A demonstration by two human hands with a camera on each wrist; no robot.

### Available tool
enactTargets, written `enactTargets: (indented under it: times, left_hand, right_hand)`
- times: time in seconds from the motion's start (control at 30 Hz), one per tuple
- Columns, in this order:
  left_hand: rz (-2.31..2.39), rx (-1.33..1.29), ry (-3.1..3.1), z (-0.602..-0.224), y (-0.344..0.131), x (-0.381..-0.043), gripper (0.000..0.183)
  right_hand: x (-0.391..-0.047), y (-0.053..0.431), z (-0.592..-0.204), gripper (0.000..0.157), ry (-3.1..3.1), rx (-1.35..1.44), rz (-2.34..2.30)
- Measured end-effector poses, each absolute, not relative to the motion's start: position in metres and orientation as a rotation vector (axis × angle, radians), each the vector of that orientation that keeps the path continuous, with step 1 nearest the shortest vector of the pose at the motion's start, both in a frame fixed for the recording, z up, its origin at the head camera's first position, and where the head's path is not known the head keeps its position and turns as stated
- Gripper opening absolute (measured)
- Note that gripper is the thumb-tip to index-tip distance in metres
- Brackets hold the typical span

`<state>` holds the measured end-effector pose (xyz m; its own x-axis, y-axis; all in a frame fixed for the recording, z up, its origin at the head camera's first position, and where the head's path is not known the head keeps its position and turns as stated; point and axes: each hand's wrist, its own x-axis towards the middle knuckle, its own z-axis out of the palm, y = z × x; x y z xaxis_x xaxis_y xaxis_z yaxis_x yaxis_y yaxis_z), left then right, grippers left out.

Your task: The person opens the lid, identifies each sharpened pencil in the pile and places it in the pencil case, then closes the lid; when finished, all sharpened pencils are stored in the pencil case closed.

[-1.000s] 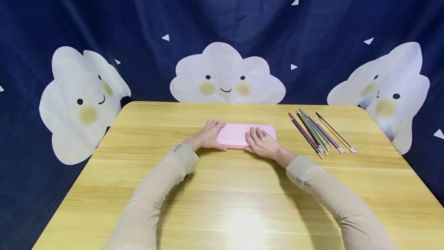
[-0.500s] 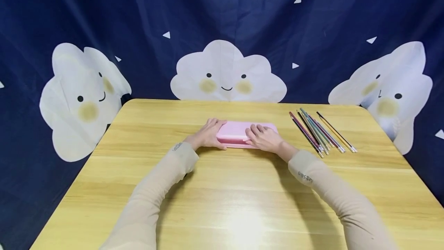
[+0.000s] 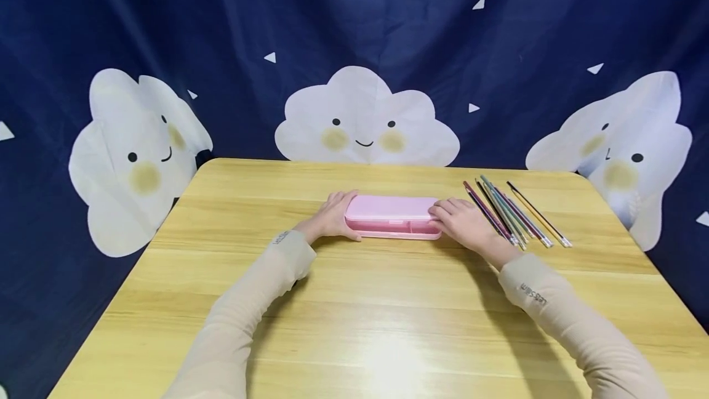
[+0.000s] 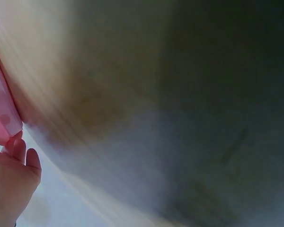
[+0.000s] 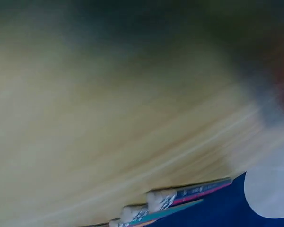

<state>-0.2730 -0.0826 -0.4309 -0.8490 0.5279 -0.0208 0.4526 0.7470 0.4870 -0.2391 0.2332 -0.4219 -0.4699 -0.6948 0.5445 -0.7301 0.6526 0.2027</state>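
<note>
We find the pink case (image 3: 376,226) on the table (image 3: 354,300), lid (image 3: 388,207) ajar. The left hand (image 3: 334,214), thumb and fingers parted, grips the case's left end, presumably bracing it; the right hand (image 3: 461,221), fingers bent, holds the lid's right end, likely for lift.

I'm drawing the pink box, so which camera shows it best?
The head view: the pink box shows almost whole, partly open. The left wrist view catches just part, at its left edge; right wrist, nothing I can make out.
</note>
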Motion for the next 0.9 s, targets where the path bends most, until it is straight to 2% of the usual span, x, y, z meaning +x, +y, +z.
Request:
enactTargets:
  times: [0.07, 0.27, 0.33, 0.43, 0.63, 0.73, 0.9]
  left_hand:
    - [0.731, 0.769, 2.793, -0.431, -0.084, -0.273, 0.119]
    - [0.789, 0.686, 2.792, -0.43, -0.081, -0.272, 0.133]
    - [0.782, 0.67, 2.794, -0.431, -0.08, -0.271, 0.135]
    - [0.769, 0.655, 2.81, -0.433, -0.08, -0.271, 0.137]
    - [0.81, 0.619, 2.829, -0.432, -0.083, -0.272, 0.141]
    - [0.789, 0.636, 2.823, -0.432, -0.083, -0.272, 0.141]
    - [0.723, 0.656, 2.793, -0.431, -0.083, -0.273, 0.14]
  right_hand:
    - [-0.241, 0.236, -0.421, 0.028, -2.196, 1.112, 0.142]
    - [-0.249, 0.237, -0.422, 0.037, -2.067, 1.031, 0.29]
    - [-0.253, 0.238, -0.423, 0.036, -2.046, 0.994, 0.334]
    - [-0.259, 0.239, -0.422, 0.031, -2.023, 0.967, 0.374]
    - [-0.272, 0.236, -0.419, 0.007, -2.033, 0.919, 0.405]
    - [-0.275, 0.235, -0.418, 0.014, -2.072, 0.854, 0.417]
    - [-0.28, 0.236, -0.418, 0.042, -2.25, 0.755, 0.429]
